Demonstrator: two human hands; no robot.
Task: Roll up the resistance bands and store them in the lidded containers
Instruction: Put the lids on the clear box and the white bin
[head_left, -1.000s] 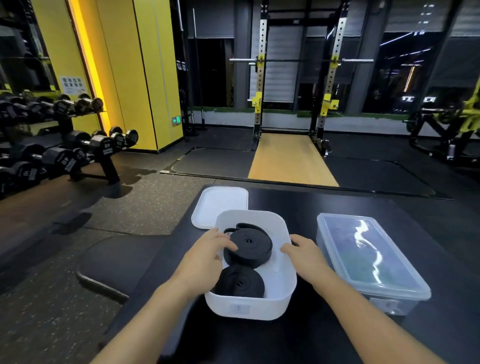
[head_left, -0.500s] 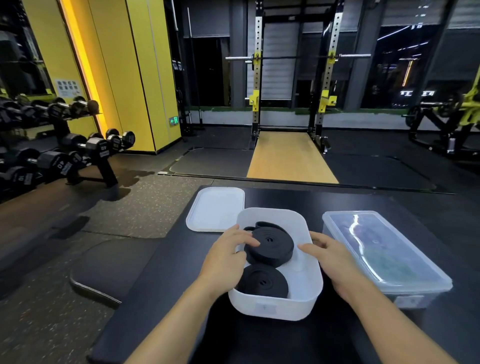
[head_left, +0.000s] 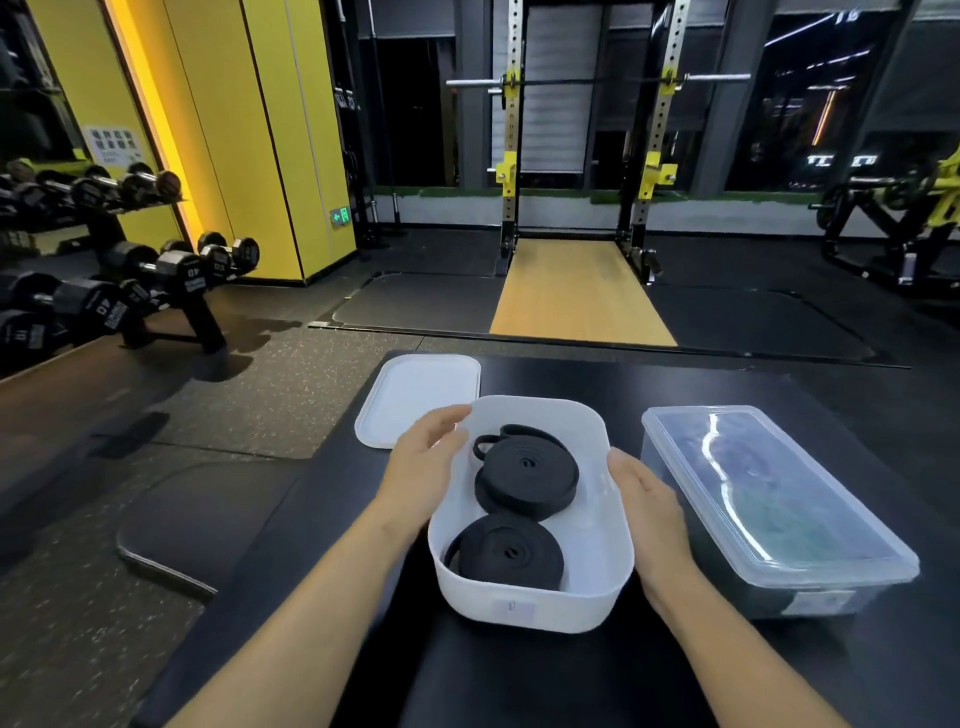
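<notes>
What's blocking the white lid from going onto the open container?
Nothing visible. The lid lies flat behind-left of the container; both rolled bands sit inside it. Only the left hand is at that rim.

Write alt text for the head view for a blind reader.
Left hand and right hand flank an open white container of two rolled black resistance bands on a table; a white lid lies behind-left, a lidded clear container at right.
</notes>
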